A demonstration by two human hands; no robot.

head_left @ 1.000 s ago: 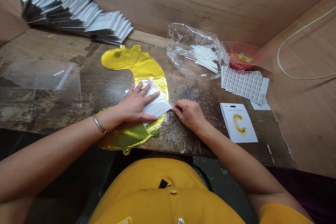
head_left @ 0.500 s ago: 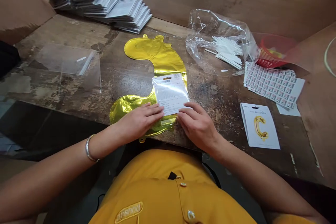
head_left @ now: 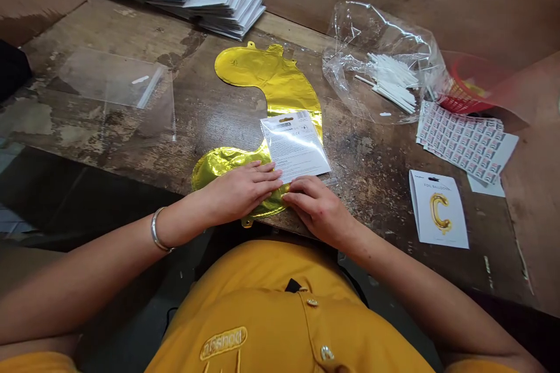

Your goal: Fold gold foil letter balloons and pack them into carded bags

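A shiny gold foil balloon [head_left: 291, 90], flat and curved like a letter C, lies on the table. On top of it rests a printed white card packet [head_left: 297, 148] with a hang hole and a glossy clear cover. My left hand [head_left: 245, 189] lies flat across the balloon's lower part, its fingers stretched out, fingertips at the packet's lower left corner. Just below the packet, my right hand [head_left: 317, 204] has its thumb and fingers drawn together at the balloon's lower edge. What they pinch is hidden. A bit of clear plastic shows beside the right knuckles.
Stacked white packets [head_left: 227, 0] stand at the back left. A clear zip bag [head_left: 118, 90] lies at left. To the right are a plastic bag of white sticks [head_left: 394, 84], a red basket [head_left: 468, 90], sticker sheets [head_left: 464, 140] and a "C" foil balloon card [head_left: 440, 210].
My right hand has shifted from the packet's lower right corner to below its bottom edge, fingers closing at the balloon. The left hand stays flat. The whole view has shifted slightly.
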